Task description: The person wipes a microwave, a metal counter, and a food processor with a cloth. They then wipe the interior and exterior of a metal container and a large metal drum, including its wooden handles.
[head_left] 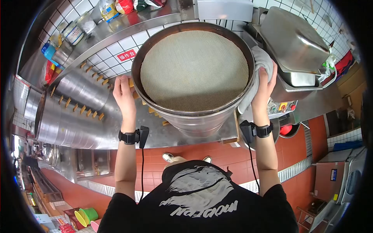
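A tall stack of round metal steamer baskets (194, 122) stands on the steel counter right in front of me. Pale mesh matting (194, 66) covers the bottom of the top basket. My left hand (123, 95) is closed at the left side of the stack, by its short wooden handles (135, 94); the exact grip is partly hidden. On the right side, my right hand (264, 85) is closed on a grey cloth (259, 66), which presses against the rim of the top basket. Both wrists wear black straps with cabled devices.
More steamer stacks (70, 120) with wooden handles lie to the left on the counter (155, 140). A shelf (143, 23) above holds jars and bags. Right of me sit a large upturned steel pan (293, 39) and a control panel (283, 106). Red floor tiles (229, 159) show below.
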### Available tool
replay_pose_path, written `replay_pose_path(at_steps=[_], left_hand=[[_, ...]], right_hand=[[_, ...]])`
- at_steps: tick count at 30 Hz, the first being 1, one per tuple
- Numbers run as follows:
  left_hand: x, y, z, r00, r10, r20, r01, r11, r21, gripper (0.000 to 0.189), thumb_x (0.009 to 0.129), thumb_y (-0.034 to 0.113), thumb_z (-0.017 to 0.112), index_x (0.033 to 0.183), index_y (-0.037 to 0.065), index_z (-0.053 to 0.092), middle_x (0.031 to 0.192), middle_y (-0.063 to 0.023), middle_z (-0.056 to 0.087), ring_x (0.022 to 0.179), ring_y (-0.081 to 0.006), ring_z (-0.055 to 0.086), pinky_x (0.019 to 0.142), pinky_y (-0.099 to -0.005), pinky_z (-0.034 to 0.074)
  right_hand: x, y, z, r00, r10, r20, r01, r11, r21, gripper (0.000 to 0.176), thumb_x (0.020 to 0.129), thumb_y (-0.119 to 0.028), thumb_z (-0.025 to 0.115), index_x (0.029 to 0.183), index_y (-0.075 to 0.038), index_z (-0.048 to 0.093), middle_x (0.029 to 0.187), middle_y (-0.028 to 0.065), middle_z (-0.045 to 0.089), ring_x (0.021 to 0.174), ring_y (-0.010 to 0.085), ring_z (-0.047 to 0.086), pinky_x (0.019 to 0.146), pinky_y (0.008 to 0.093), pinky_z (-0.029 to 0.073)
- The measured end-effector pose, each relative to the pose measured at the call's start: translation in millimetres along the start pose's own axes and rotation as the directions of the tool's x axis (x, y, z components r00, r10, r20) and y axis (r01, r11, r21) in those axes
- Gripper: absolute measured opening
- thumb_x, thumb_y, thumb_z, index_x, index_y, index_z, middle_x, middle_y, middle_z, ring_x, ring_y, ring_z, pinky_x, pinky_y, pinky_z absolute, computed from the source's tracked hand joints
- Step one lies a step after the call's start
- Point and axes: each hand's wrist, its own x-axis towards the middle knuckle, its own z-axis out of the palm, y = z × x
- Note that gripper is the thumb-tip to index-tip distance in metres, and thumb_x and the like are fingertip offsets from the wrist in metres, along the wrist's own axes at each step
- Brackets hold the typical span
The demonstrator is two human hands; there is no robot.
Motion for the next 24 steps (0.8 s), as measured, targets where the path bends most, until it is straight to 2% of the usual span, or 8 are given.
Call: replay_pose_path(at_steps=[2,8,12,13,15,18,20,24], left_hand=[[-1.3,6.1,-1.1,0.998,-0.053,0.021,0.052,0.998,0.044,0.029,0.105,0.026,0.049,0.092,0.002,0.058,0.084,0.0014,0.051,0.074,-0.0052,0.048,0.067,-0.0239,0.048],[10.0,14.6,-25.5,0.961,-0.149,0.232,0.089,0.964,0.253,0.030,0.105,0.029,0.048,0.096,0.002,0.056,0.084,0.0010,0.051,0.079,-0.0066,0.054,0.069,-0.0247,0.048],[15.3,4.3,-33.0,0.950,-0.153,0.272,0.062,0.947,0.316,0.033,0.106,0.032,0.047,0.099,0.002,0.057,0.086,0.0002,0.054,0.080,-0.0078,0.055,0.071,-0.0248,0.048],[15.0,4.1,-33.1,0.948,-0.153,0.280,0.059,0.946,0.318,0.033,0.106,0.032,0.047,0.099,0.002,0.057,0.086,0.0002,0.054,0.080,-0.0078,0.055,0.071,-0.0248,0.048],[12.8,6.6,-30.3,0.948,-0.175,0.265,0.103,0.959,0.266,0.034,0.106,0.033,0.045,0.102,0.001,0.058,0.090,-0.0007,0.057,0.082,-0.0086,0.056,0.072,-0.0259,0.048],[8.7,12.7,-29.3,0.944,-0.183,0.274,0.098,0.950,0.296,0.036,0.106,0.034,0.044,0.107,0.001,0.060,0.095,-0.0014,0.060,0.083,-0.0098,0.057,0.075,-0.0266,0.049],[5.5,13.0,-30.7,0.942,-0.183,0.283,0.090,0.946,0.312,0.037,0.106,0.033,0.044,0.109,0.000,0.061,0.097,-0.0020,0.062,0.086,-0.0100,0.058,0.077,-0.0262,0.050],[-0.9,14.0,-31.2,0.939,-0.169,0.298,0.094,0.964,0.250,0.036,0.106,0.030,0.045,0.109,-0.001,0.062,0.095,-0.0039,0.063,0.084,-0.0104,0.062,0.074,-0.0246,0.051]], right_hand=[[-6.5,0.4,4.4,0.999,-0.012,-0.049,0.012,1.000,-0.018,0.040,0.092,-0.015,0.055,0.128,0.003,0.049,0.123,0.0149,0.056,0.115,0.0244,0.050,0.105,0.0346,0.034],[-87.3,-16.5,9.3,0.975,-0.140,-0.173,0.099,0.969,-0.226,0.059,0.088,-0.012,0.058,0.140,0.005,0.036,0.136,0.0194,0.043,0.125,0.0292,0.041,0.110,0.0413,0.028],[-155.9,-3.1,3.4,0.777,-0.560,0.288,0.629,0.680,-0.376,0.080,0.074,-0.017,0.071,0.142,-0.008,0.030,0.147,0.0232,0.027,0.139,0.0459,0.025,0.111,0.0626,0.018],[-166.2,15.3,5.0,0.766,-0.564,0.309,0.643,0.651,-0.404,0.074,0.067,-0.031,0.080,0.132,-0.016,0.047,0.143,0.0176,0.026,0.136,0.0487,0.027,0.107,0.0688,0.019],[-160.6,22.4,0.7,0.743,-0.600,0.296,0.667,0.621,-0.413,0.080,0.067,-0.035,0.081,0.136,-0.016,0.045,0.146,0.0219,0.028,0.136,0.0502,0.028,0.107,0.0685,0.021],[-118.5,11.1,-2.1,0.847,-0.507,0.162,0.532,0.818,-0.221,0.089,0.069,-0.028,0.079,0.145,-0.008,0.036,0.151,0.0296,0.032,0.137,0.0485,0.035,0.108,0.0595,0.031],[-102.8,8.4,1.4,0.898,-0.439,0.002,0.422,0.862,-0.281,0.076,0.081,-0.031,0.069,0.143,-0.002,0.035,0.141,0.0240,0.042,0.130,0.0362,0.044,0.110,0.0475,0.031],[-68.3,-6.3,0.0,0.985,-0.120,-0.123,0.098,0.981,-0.170,0.065,0.081,-0.018,0.063,0.139,0.002,0.040,0.134,0.0216,0.048,0.123,0.0316,0.047,0.107,0.0404,0.034]])
